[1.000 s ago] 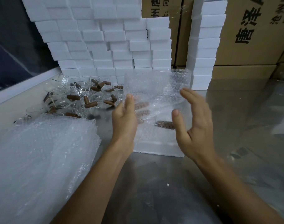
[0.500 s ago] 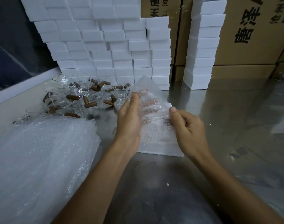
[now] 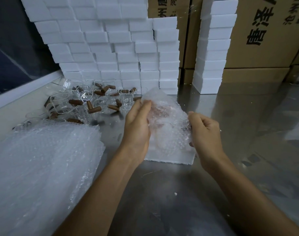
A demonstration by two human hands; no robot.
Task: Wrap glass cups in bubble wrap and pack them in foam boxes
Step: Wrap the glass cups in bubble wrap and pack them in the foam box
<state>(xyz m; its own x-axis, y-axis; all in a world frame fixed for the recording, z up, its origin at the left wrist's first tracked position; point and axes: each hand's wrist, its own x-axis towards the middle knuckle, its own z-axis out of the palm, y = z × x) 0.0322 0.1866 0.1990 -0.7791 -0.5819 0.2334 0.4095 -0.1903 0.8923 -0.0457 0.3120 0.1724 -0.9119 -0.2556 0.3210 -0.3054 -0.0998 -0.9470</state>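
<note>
Head: cartons (image 3: 264,31) printed "唐泽"

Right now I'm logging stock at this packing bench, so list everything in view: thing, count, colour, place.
bubble-wrap bundle: one, clear, held over the foam box
foam box: one, white, under the bundle
glass cups: many, clear with brown handles, back left
bubble-wrap sheets: one stack, clear, front left
foam blocks: many, white, stacked at the back
cardboard cartons: several, brown, back right
table: one, grey metal
left hand: grips the bundle's left side
right hand: fingers curled on its right side
</note>
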